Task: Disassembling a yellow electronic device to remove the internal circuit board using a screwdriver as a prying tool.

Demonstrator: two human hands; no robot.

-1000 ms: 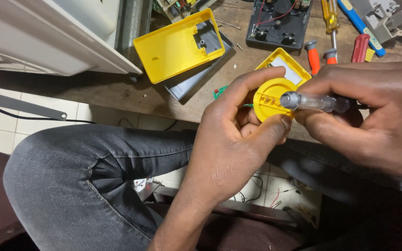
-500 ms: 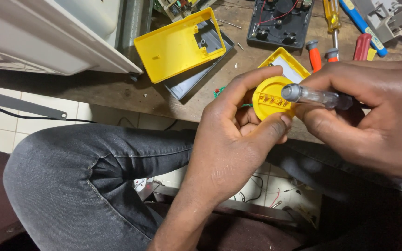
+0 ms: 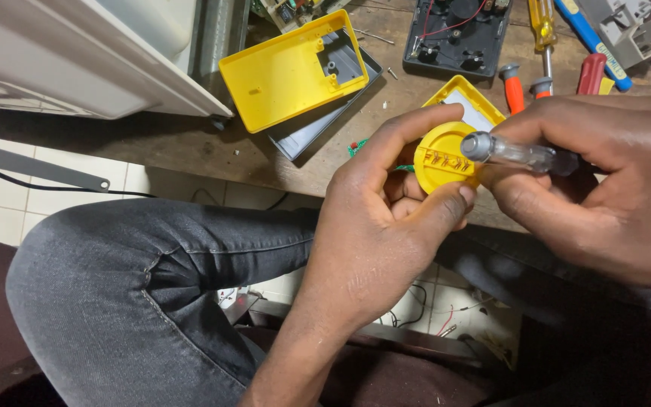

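Note:
My left hand grips a round yellow plastic dial between thumb and fingers, its face with small metal contacts turned up. My right hand is closed around a screwdriver with a clear handle, lying sideways with its capped end over the dial's right edge. The tool's tip is hidden inside my right hand. Both hands hover above my knee, just in front of the wooden workbench.
On the bench lie a yellow plastic case half on a grey panel, a black circuit housing with red wires, another yellow case part, and several orange, red and blue-handled tools. A white cabinet stands at left.
The screwdriver has tilted slightly and shifted a little lower against the dial. My hands stay in nearly the same place.

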